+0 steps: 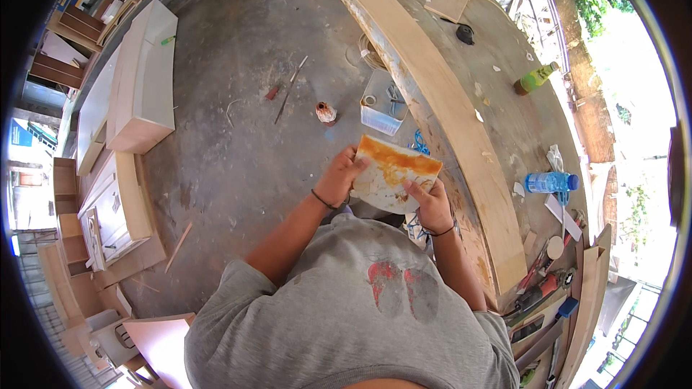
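Between my two hands is a stained sheet (395,171), whitish with a broad orange-brown band along its far edge and blotches lower down. I cannot make out whether it is paper, cloth or a thin board. My left hand (340,179) grips its left side, thumb on top. At the right side, my right hand (434,207) is closed on it, thumb over the face. The sheet is held in front of my grey shirt. Just beyond it, a clear plastic container (380,122) with small items stands near a crumpled white, red-stained thing (326,112) on the floor.
A long wooden board (432,75) runs along my right. Past it are a green bottle (535,79), a blue water bottle (551,183) and a red power tool (542,292). Pale cabinets (148,79) line the left. A thin rod (290,90) lies on the concrete floor (223,151).
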Motion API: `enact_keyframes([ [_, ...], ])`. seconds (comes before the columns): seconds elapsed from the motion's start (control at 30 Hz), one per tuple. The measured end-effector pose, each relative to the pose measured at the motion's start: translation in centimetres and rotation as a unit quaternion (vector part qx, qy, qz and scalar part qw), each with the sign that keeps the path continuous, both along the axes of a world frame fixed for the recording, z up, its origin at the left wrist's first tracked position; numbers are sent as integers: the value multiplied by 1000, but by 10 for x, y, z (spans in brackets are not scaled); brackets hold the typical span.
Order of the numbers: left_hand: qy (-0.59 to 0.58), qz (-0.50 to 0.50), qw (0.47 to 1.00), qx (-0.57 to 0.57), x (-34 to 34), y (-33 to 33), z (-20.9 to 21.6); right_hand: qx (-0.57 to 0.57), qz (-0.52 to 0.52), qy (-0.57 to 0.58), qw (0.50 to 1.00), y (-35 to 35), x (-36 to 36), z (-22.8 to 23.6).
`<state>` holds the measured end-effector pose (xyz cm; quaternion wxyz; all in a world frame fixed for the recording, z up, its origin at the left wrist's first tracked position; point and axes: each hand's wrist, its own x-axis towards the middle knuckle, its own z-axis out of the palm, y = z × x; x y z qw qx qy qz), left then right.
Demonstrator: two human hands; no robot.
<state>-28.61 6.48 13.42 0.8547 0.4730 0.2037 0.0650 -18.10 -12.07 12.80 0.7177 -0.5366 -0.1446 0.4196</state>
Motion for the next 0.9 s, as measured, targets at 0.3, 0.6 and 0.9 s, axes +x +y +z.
enact_keyframes([
  [0.3, -2, 135, 976, 169, 14, 65, -28, -124, -18, -156, 980, 81, -35, 26],
  [0.6, 57, 184, 981, 32, -8, 99, -33, -101, -21, -176, 979, 123, -50, 23],
  [0.9, 2, 127, 990, 55, -46, 113, -44, -24, -14, -56, 998, 134, -74, 7],
])
